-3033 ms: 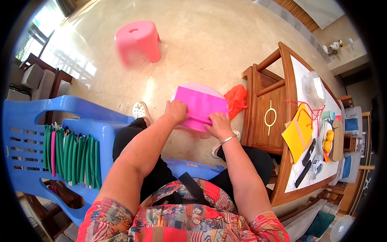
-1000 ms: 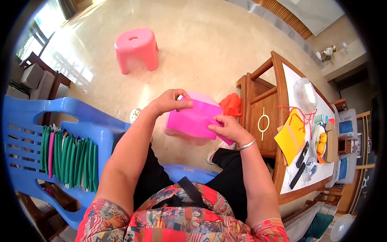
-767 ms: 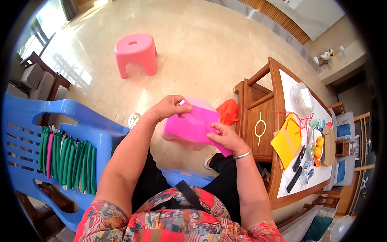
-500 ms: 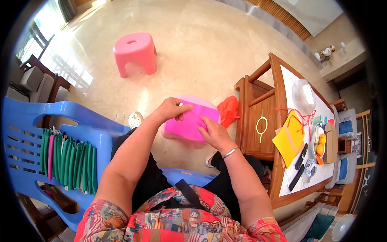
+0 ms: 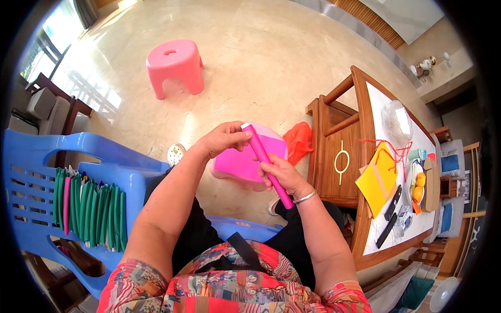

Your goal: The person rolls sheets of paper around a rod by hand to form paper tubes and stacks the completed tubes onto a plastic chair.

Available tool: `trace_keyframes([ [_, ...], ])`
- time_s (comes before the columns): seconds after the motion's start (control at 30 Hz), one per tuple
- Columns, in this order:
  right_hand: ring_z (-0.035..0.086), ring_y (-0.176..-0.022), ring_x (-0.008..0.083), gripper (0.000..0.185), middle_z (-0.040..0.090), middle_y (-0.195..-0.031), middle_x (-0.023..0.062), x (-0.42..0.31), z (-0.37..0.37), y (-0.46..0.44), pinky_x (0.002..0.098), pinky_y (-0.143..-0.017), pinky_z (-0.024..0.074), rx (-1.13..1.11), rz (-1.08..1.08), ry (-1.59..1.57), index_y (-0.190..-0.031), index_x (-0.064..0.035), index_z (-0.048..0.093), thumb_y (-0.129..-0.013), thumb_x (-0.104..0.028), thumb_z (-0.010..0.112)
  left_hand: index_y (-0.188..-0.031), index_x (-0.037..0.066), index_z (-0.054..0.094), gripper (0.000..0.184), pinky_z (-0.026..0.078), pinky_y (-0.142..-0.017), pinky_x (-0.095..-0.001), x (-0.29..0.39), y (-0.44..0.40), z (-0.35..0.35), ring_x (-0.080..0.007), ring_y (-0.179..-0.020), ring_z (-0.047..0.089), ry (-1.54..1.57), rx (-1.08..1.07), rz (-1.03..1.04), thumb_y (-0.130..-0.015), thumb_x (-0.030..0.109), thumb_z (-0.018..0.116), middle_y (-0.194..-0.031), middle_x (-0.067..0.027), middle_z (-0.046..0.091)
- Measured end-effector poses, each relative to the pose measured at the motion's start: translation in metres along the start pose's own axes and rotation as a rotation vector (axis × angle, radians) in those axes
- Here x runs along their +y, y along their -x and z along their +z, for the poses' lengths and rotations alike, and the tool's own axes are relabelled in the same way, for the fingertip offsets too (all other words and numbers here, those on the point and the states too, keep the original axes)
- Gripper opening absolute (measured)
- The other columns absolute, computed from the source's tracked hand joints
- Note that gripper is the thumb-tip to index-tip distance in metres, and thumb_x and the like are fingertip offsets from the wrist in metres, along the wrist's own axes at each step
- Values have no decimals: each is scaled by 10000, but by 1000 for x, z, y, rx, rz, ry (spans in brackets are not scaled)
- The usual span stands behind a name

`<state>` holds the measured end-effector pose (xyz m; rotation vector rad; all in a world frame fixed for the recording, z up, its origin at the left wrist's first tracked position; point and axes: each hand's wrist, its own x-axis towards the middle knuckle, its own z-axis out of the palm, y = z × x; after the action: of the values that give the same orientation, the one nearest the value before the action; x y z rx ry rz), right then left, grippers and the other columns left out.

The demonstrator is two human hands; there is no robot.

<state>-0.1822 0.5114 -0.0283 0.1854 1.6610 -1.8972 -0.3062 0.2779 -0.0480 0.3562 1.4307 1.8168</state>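
Observation:
A magenta roll (image 5: 257,146), a narrow tube with a white tip at its upper end, slants between my hands. My left hand (image 5: 228,139) pinches it near the white tip. Lower down, my right hand (image 5: 282,175), with a silver bangle at the wrist, is wrapped round its middle. Below the roll a flat magenta sheet (image 5: 235,163) lies on a pink stool (image 5: 242,180) in front of me.
Another pink stool (image 5: 176,68) stands on the floor ahead. A blue chair (image 5: 99,143) at the left holds green rolls (image 5: 94,211) and one pink roll. Right of my knees is a wooden table (image 5: 360,245) with yellow sheets (image 5: 377,182). A red bag (image 5: 298,141) lies beside it.
The magenta material held between my hands, earlier a loose sheet, now shows as a tight narrow roll. My right hand has slid down and right along it.

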Motion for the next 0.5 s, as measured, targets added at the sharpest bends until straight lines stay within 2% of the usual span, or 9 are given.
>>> trace_keyframes([
  [0.17,538,-566,74,402,593,-792,-7,17,4,-13,239,-491,461,150,-151,149,-1366,-65,544,-1049,-303,609,-1060,64,669,295,493,-708,-236,-5,-2,0,-78,-738,595,-76,126,-14,-978,342,726,-838,17,649],
  [0.27,544,-567,71,421,592,-821,-1,19,6,-12,239,-476,462,119,-162,277,-1387,-62,524,-1050,-299,609,-1069,68,671,314,502,-715,-242,-7,-4,1,-82,-734,606,-124,189,-35,-980,365,719,-838,7,665],
  [0.37,534,-556,71,424,569,-821,-9,5,13,-4,238,-460,451,86,2,152,-1401,-75,516,-1061,-318,585,-1109,76,672,324,513,-729,-250,-7,-4,10,-95,-766,633,-97,222,-41,-995,378,696,-887,-15,696],
  [0.47,514,-542,73,411,543,-815,-14,-4,12,4,239,-447,437,-70,75,-239,-1398,-90,525,-1074,-341,549,-1160,88,666,320,526,-753,-261,-5,-1,21,-107,-813,661,45,182,-3,-1014,373,670,-956,-36,722],
  [0.5,511,-538,74,407,541,-813,-14,-5,11,6,238,-445,434,-83,78,-270,-1396,-94,527,-1077,-347,540,-1177,92,663,318,530,-762,-265,-4,-1,23,-111,-829,669,105,160,16,-1020,369,662,-980,-42,729],
])
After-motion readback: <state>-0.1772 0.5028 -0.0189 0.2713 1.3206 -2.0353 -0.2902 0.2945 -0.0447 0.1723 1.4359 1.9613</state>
